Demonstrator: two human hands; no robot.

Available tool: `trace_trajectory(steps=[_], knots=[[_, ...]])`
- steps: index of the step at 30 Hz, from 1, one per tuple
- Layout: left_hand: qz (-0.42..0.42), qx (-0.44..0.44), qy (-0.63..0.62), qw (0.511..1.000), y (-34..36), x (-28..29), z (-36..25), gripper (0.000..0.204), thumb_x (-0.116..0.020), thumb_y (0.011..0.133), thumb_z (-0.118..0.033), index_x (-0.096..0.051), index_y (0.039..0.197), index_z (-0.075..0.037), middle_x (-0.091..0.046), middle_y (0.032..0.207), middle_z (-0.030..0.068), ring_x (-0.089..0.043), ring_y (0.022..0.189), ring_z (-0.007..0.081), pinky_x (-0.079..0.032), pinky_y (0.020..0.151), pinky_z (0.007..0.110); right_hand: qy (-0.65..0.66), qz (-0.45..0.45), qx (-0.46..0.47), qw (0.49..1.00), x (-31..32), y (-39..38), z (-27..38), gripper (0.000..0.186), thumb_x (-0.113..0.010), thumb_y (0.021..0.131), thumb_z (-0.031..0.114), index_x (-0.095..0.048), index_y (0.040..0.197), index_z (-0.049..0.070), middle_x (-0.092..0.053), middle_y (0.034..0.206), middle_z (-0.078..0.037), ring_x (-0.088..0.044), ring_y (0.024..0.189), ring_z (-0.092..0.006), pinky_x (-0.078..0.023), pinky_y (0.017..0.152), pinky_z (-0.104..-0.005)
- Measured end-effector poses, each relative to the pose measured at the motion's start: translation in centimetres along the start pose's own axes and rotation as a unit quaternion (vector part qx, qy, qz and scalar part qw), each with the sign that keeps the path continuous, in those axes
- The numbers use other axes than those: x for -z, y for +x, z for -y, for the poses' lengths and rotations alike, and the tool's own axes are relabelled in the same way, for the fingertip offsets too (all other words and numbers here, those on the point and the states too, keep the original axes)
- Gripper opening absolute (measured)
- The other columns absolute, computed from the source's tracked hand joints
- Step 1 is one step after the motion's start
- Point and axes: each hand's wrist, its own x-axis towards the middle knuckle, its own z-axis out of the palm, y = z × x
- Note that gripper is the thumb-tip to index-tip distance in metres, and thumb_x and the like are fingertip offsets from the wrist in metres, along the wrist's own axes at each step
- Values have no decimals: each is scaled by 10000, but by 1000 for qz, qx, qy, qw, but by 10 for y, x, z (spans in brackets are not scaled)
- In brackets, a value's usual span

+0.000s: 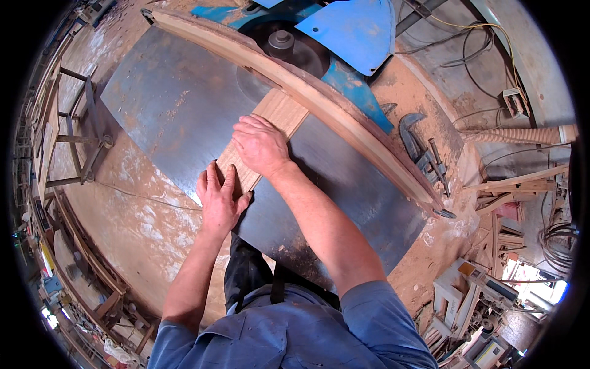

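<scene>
A flat wooden board (284, 114) lies on the grey metal table of a woodworking machine (166, 98), its far end against a long wooden fence (344, 132). My right hand (261, 144) presses on top of the board, its fingers close together and bent over the left edge. At the board's near end is my left hand (219, 200), with its fingers along the left side and its thumb by the end, gripping it. My hands cover part of the board's middle and near end.
Behind the fence stand a dark round spindle (281, 44) and a blue metal guard (353, 31). Clamps (424, 150) lie in sawdust at the right. A metal frame stand (77, 126) is at the left. Wood offcuts (516, 184) and a ribbed hose (522, 135) are farther right.
</scene>
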Motion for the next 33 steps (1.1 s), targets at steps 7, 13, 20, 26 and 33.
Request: trace_trajectory(steps=[7, 13, 20, 26, 33], knots=[[6, 5, -3, 1000, 3, 3, 4, 732, -823, 679, -301, -579, 1315, -33, -380, 1440, 317, -412, 1245, 471, -358, 1048, 553, -3, 19, -2, 1000, -5, 4, 0, 108, -664, 821, 150, -730, 804, 67, -718, 986, -63, -630, 1094, -242, -449, 1040, -383], [12, 5, -2, 1000, 6, 5, 7, 730, -819, 692, -312, -573, 1319, -30, -374, 1441, 315, -407, 1249, 469, -351, 1055, 551, -10, 28, -4, 1000, -7, 7, -1, 125, -665, 829, 159, -746, 841, 65, -726, 1016, -71, -632, 1105, -247, -444, 1047, -383], [11, 8, 2, 1000, 8, 6, 11, 727, -817, 699, -315, -571, 1322, -32, -380, 1438, 315, -403, 1257, 469, -353, 1054, 551, -10, 30, -5, 999, -11, 11, -1, 145, -657, 837, 172, -750, 850, 62, -730, 1026, -77, -632, 1113, -246, -439, 1054, -380], [10, 10, 6, 1000, 11, 5, 18, 722, -801, 713, -320, -563, 1338, -48, -392, 1433, 315, -409, 1243, 475, -356, 1054, 556, -6, 25, -2, 1000, -13, 16, 1, 123, -664, 823, 153, -747, 838, 63, -729, 1020, -75, -630, 1112, -242, -442, 1047, -375], [5, 2, 15, 1000, 20, 9, 31, 705, -785, 728, -335, -569, 1336, -52, -403, 1428, 304, -414, 1238, 474, -358, 1053, 552, -7, 31, -3, 1000, -25, 27, -1, 130, -676, 833, 152, -752, 867, 52, -735, 1029, -86, -650, 1095, -260, -474, 1018, -388]])
